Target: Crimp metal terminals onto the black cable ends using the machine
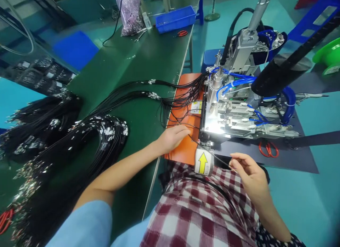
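A thin black cable [212,153] stretches between my two hands in front of the machine [228,109]. My left hand [174,137] is closed on it above the orange board [182,155]. Lower right, my right hand [245,171] pinches the cable's other end between thumb and fingertips; the end itself is too small to make out. Below the cable sits a round part with a yellow arrow label [203,162]. Beyond my left hand, a bundle of black cables [183,91] runs from the green table into the machine's left side.
Large piles of black cables [106,133] with pale ends cover the left of the green table [143,123]. Red-handled scissors [268,149] lie right of the machine. At the back stand a blue tray [175,19] and a plastic bag of small parts [131,17].
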{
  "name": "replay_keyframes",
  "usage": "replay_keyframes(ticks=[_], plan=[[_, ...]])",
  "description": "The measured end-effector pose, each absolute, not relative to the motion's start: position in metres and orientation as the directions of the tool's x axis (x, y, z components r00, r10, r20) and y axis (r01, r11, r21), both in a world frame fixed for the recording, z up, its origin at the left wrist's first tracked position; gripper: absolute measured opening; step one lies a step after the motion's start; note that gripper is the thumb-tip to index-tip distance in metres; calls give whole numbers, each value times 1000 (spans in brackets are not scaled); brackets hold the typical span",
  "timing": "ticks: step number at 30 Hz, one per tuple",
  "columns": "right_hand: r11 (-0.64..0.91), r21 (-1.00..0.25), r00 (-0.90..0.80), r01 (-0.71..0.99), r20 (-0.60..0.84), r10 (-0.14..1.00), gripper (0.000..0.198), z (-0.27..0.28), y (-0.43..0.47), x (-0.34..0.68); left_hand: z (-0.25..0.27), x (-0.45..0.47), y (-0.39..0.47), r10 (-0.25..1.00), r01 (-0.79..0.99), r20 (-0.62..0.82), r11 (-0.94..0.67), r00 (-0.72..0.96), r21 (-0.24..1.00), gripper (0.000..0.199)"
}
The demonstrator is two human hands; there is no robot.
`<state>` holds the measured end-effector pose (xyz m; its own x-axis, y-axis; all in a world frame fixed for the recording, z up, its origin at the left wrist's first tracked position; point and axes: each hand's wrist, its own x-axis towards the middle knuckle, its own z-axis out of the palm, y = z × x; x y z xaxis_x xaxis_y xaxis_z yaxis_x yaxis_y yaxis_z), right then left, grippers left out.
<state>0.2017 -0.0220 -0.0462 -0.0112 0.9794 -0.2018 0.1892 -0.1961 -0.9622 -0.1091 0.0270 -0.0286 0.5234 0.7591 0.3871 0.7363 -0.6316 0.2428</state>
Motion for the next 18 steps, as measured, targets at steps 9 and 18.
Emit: replay_keyframes(ticks=[9, 18], plan=[[-115, -986, -73, -124, -107, 992, 29, -44, -26, 161, -16, -97, 3, 738, 762, 349, -640, 577, 93, 27], [-267, -940, -224, -214, -219, 950, 17, -31, -25, 143, 4, -60, -21, 788, 607, 5, -478, 616, 635, 24]])
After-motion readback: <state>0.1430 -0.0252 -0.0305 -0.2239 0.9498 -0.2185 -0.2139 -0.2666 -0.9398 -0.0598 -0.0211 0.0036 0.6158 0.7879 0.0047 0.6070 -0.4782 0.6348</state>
